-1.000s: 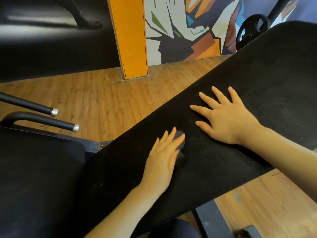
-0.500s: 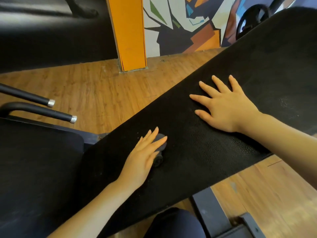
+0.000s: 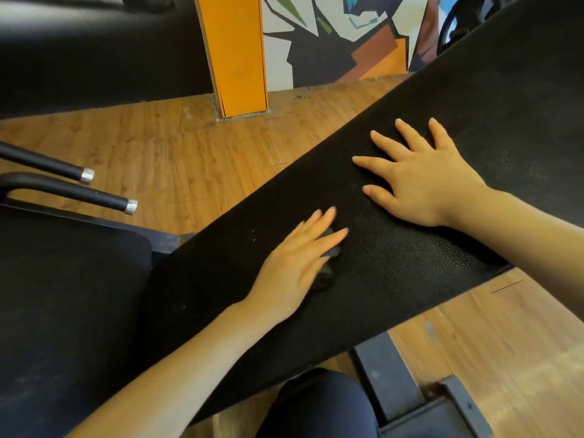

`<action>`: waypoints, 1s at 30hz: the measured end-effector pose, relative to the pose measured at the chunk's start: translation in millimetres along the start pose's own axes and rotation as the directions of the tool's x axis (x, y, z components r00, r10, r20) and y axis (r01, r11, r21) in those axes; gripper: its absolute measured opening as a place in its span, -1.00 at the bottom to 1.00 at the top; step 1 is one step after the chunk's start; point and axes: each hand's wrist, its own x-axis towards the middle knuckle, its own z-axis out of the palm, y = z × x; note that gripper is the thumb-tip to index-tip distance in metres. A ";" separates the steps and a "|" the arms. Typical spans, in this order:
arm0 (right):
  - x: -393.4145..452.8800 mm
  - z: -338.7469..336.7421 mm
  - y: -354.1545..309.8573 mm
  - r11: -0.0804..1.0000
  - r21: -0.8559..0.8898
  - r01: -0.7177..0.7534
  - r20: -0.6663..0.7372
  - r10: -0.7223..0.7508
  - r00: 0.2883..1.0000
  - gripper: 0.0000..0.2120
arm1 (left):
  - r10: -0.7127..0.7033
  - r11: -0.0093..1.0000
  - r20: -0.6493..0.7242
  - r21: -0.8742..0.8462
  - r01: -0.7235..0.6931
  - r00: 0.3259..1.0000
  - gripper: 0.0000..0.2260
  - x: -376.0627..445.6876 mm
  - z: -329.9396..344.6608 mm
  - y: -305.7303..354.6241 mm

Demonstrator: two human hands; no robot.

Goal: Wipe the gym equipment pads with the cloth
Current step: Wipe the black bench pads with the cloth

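Cloth [image 3: 328, 260] under flat left hand [image 3: 294, 267]

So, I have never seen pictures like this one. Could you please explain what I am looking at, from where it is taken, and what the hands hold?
There is no machine here. The picture comes from a camera worn on a person's head, looking forward and down, so the two bare arms are that person's own. The long black slanted surface is a gym pad. The left hand lies on it with straight fingers, pressing a small dark cloth flat against the pad; only a bit of the cloth shows beside the fingers. The right hand rests flat on the pad with spread fingers and holds nothing. At the left is a second black pad with two black handles above it. Below is a wooden floor.
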 end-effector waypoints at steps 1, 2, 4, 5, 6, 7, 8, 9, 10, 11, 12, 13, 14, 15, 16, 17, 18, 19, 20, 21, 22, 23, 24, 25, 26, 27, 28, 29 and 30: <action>0.0 0.2 0.0 1.000 -0.002 0.001 -0.004 -0.001 1.000 -0.42 | 0.028 1.000 0.002 -0.006 -0.028 1.000 -0.61 15.5 5.5 11.3; -0.5 0.4 -0.1 1.000 -0.008 0.002 -0.008 -0.002 1.000 -0.40 | 0.057 0.998 0.010 -0.009 -0.057 0.998 -0.60 25.7 8.5 18.8; -0.4 0.3 0.5 1.000 -0.019 0.006 -0.006 -0.006 1.000 -0.34 | 0.100 0.995 0.038 -0.008 -0.100 0.994 -0.60 25.2 5.2 13.7; -0.1 -0.1 0.8 1.000 -0.019 0.010 0.001 -0.010 1.000 -0.33 | 0.112 0.994 0.066 -0.010 -0.111 0.992 -0.59 12.8 0.3 3.5; -0.1 -0.4 0.8 1.000 -0.020 0.014 0.009 -0.014 1.000 -0.33 | 0.110 0.994 0.088 -0.001 -0.110 0.990 -0.59 -5.0 -4.6 -7.9; -0.5 -0.2 0.8 1.000 -0.021 0.018 0.008 -0.017 1.000 -0.32 | 0.094 0.995 0.096 0.014 -0.096 0.991 -0.58 -24.5 -9.4 -17.8; -0.9 0.3 0.5 1.000 -0.025 0.018 0.000 -0.018 1.000 -0.33 | 0.067 0.997 0.104 0.022 -0.069 0.992 -0.57 -40.8 -14.5 -24.0; -1.5 0.5 -0.4 0.999 -0.029 0.016 -0.008 -0.016 1.000 -0.34 | 0.039 0.999 0.110 0.027 -0.042 0.993 -0.57 -51.2 -18.0 -28.3; -1.9 0.5 -1.5 0.999 -0.033 0.015 -0.016 -0.016 1.000 -0.35 | 0.022 0.999 0.111 0.034 -0.026 0.994 -0.57 -53.1 -18.8 -30.1; -1.6 0.6 -2.2 0.999 -0.032 0.019 -0.021 -0.019 1.000 -0.36 | 0.014 0.999 0.101 0.031 -0.018 0.995 -0.57 -46.6 -17.0 -29.0; -1.2 -0.2 -2.6 0.999 -0.027 0.021 -0.021 -0.022 1.000 -0.37 | 0.003 1.000 0.079 0.017 -0.004 0.997 -0.58 -31.6 -14.4 -25.3; -1.3 -1.0 -2.9 0.999 -0.021 0.024 -0.017 -0.024 1.000 -0.38 | -0.023 1.000 0.040 0.004 0.023 0.999 -0.58 -11.5 -11.5 -21.9; -1.8 -1.1 -3.3 0.999 -0.023 0.023 -0.018 -0.024 1.000 -0.40 | -0.068 0.998 -0.008 -0.005 0.068 0.998 -0.57 9.9 -9.1 -18.2; -2.0 -0.6 -3.5 1.000 -0.026 0.015 -0.023 -0.015 1.000 -0.43 | -0.114 0.994 -0.057 -0.012 0.113 0.992 -0.57 28.6 -7.3 -14.4; -1.8 -0.3 -4.6 1.000 -0.025 -0.001 -0.022 0.000 1.000 -0.45 | -0.151 0.988 -0.094 -0.021 0.150 0.984 -0.57 40.6 -5.1 -11.3; -0.8 -0.5 -7.2 1.000 -0.013 -0.018 -0.017 0.018 1.000 -0.46 | -0.178 0.984 -0.111 -0.036 0.175 0.978 -0.58 42.8 -2.6 -8.6; 0.8 -1.1 -12.3 1.000 0.007 -0.030 -0.011 0.030 1.000 -0.47 | -0.192 0.981 -0.105 -0.048 0.188 0.976 -0.59 34.4 -0.3 -5.1; 1.9 -1.1 -20.0 0.999 0.027 -0.033 -0.007 0.033 0.999 -0.48 | -0.180 0.983 -0.080 -0.046 0.177 0.980 -0.59 17.2 2.0 -0.8; 2.9 0.1 -28.9 0.999 0.041 -0.021 -0.012 0.022 1.000 -0.49 | -0.147 0.989 -0.050 -0.040 0.145 0.988 -0.59 -4.6 4.6 4.0; 3.4 2.5 -37.4 0.999 0.049 0.001 -0.018 0.000 1.000 -0.50 | -0.111 0.993 -0.023 -0.050 0.110 0.994 -0.59 -26.1 5.4 9.8; 3.3 5.2 -44.1 0.998 0.054 0.023 -0.023 -0.022 0.999 -0.50 | -0.085 0.994 0.000 -0.067 0.085 0.996 -0.59 -40.8 4.5 12.5; 2.7 8.0 -48.1 0.998 0.059 0.036 -0.029 -0.034 0.999 -0.51 | -0.063 0.995 0.009 -0.071 0.064 0.998 -0.59 -45.9 3.4 9.0; 2.2 9.8 -49.5 0.997 0.062 0.041 -0.038 -0.038 0.999 -0.51 | -0.050 0.997 0.013 -0.059 0.051 0.999 -0.58 -42.3 1.5 2.9; 2.4 10.7 -49.1 0.997 0.061 0.043 -0.048 -0.040 0.998 -0.51 | -0.052 0.998 0.010 -0.038 0.052 0.999 -0.58 -33.1 -0.8 -3.8; 2.5 10.5 -48.4 0.998 0.055 0.042 -0.054 -0.039 0.998 -0.50 | -0.074 0.997 -0.006 -0.022 0.073 0.997 -0.57 -20.1 -2.2 -10.1; 2.4 10.0 -47.8 0.998 0.051 0.040 -0.055 -0.037 0.998 -0.50 | -0.116 0.993 -0.040 -0.016 0.115 0.992 -0.58 -5.4 -3.6 -15.4; 2.1 9.9 -47.5 0.998 0.048 0.036 -0.055 -0.033 0.998 -0.50 | -0.172 0.985 -0.081 -0.022 0.171 0.982 -0.58 6.6 -3.8 -18.3; 1.8 10.1 -47.4 0.998 0.045 0.031 -0.051 -0.029 0.998 -0.49 | -0.230 0.973 -0.115 -0.032 0.228 0.966 -0.58 12.7 -3.2 -17.6; 1.8 9.8 -47.9 0.999 0.042 0.027 -0.047 -0.025 0.999 -0.49 | -0.271 0.963 -0.140 -0.043 0.267 0.952 -0.58 11.9 -2.0 -14.9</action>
